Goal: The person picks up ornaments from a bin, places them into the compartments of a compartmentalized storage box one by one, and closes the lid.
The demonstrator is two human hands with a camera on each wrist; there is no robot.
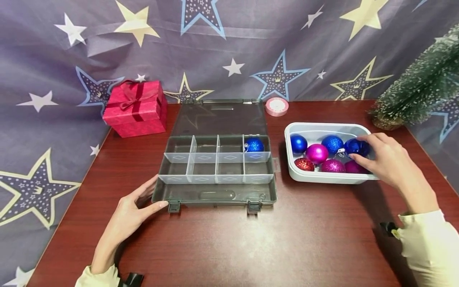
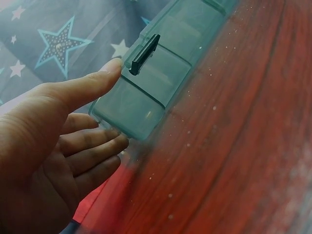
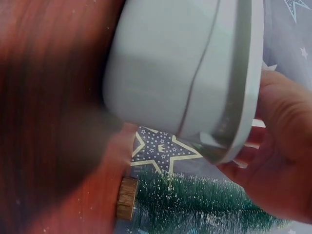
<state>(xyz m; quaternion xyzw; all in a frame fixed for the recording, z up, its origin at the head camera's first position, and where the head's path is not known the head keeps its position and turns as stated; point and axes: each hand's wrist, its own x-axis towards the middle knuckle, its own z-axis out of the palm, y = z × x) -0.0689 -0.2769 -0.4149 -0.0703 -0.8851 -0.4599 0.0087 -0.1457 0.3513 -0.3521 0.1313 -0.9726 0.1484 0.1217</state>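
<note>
In the head view, my right hand (image 1: 392, 163) pinches a shiny blue Christmas ball (image 1: 356, 147) between thumb and fingers, at the right end of a white plastic tub (image 1: 292, 169). Other balls lie in the tub: blue ones (image 1: 298, 143), pink ones (image 1: 317, 153) and a red one (image 1: 304, 164). The tub's wall hides the held ball in the right wrist view. My left hand (image 1: 127, 215) touches the front left corner of a grey see-through divided box (image 1: 215, 201), fingers fairly straight. A glittery blue ball (image 1: 254, 145) sits in its back right compartment.
The box's lid (image 1: 220, 119) lies open toward the back. A red gift box (image 1: 138, 109) stands at the back left, a ribbon roll (image 1: 277, 107) behind the tub. At the back right stands a small frosted tree (image 1: 419, 83). A star-patterned cloth (image 1: 233, 48) hangs behind the table.
</note>
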